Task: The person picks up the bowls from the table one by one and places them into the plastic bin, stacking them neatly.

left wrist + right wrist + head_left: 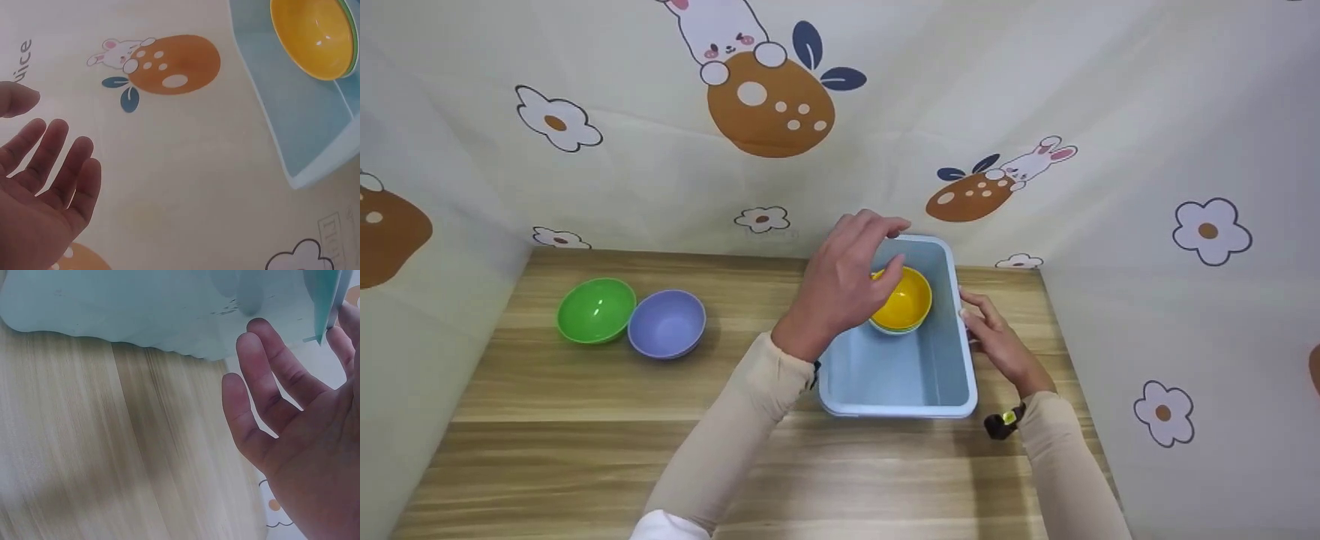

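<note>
- While the left hand [841, 279] hovers over the left rim of a pale blue tub [896, 412], its fingers are gently bent, with a clear gap between thumb and forefinger, and it has hold of nothing.
- The right hand [999, 341] is at the tub's right side, its thumb and forefinger touching the rim; the other fingers are loosely extended and slightly spread beside the outer wall, relaxed rather than wrapped around anything.
- Inside the tub, toward its far end, sits a glossy yellow bowl [906, 300], upright, its hollow facing up; seen from the head, the left hand covers part of its left edge, while the left wrist view shows hand and bowl well apart.
- Just under the yellow bowl, within the tub, show a green edge and a whitish edge [898, 331], nested closely like a stack; how many bowls lie there is hard to tell.
- Well to the left of the tub, two more bowls stand upright side by side: a purple bowl [667, 324] closer to the tub and a bright green bowl [597, 310] farther from it, their rims seeming to meet.
- Beneath the tub is a surface [585, 450] with a striped wood grain.
- Behind the tub hangs a cream cloth [660, 187] printed with white rabbits, brown spotted fruits and outlined flowers.
- Beige sleeves [735, 427] reach toward the tub from the near side.
</note>
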`<action>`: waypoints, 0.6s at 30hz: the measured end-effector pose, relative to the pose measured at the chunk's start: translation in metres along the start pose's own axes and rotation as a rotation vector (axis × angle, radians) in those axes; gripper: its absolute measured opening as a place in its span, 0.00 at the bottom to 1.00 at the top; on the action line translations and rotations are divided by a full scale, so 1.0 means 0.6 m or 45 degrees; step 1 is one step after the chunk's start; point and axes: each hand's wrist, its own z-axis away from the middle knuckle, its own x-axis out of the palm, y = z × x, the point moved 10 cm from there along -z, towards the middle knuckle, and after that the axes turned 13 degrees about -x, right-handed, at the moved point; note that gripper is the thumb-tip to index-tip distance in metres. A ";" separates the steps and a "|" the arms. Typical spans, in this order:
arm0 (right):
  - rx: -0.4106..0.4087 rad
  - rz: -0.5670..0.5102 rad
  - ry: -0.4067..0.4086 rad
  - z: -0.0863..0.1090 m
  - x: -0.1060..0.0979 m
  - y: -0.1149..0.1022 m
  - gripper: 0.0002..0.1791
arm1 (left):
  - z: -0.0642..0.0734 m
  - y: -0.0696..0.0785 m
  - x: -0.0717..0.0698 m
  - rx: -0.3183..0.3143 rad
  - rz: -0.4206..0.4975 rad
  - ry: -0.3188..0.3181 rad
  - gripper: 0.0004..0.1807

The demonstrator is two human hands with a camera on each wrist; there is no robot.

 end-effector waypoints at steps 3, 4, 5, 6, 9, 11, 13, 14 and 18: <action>0.003 -0.014 0.013 0.001 -0.001 0.001 0.29 | 0.004 -0.009 -0.018 0.015 0.019 0.050 0.18; 0.005 -0.014 0.013 0.001 -0.001 0.002 0.29 | 0.005 -0.012 -0.024 0.017 0.023 0.066 0.18; 0.003 -0.018 0.012 0.001 -0.001 0.002 0.29 | 0.007 -0.016 -0.030 0.020 0.018 0.084 0.18; 0.001 -0.016 0.008 0.001 -0.001 0.002 0.29 | 0.008 -0.020 -0.036 0.021 0.007 0.101 0.18; -0.002 -0.004 0.010 0.001 -0.002 0.003 0.29 | 0.013 -0.034 -0.050 0.015 -0.049 0.142 0.17; -0.012 0.005 0.004 0.001 -0.001 0.002 0.28 | 0.018 -0.045 -0.058 0.010 -0.100 0.167 0.17; -0.014 0.011 0.004 0.001 -0.001 0.001 0.28 | 0.023 -0.059 -0.064 -0.008 -0.128 0.176 0.17; -0.016 0.007 0.004 0.001 -0.001 0.000 0.28 | 0.025 -0.067 -0.067 -0.019 -0.143 0.181 0.17; -0.020 0.001 -0.004 0.001 0.001 -0.002 0.28 | 0.037 -0.101 -0.080 -0.086 -0.191 0.210 0.19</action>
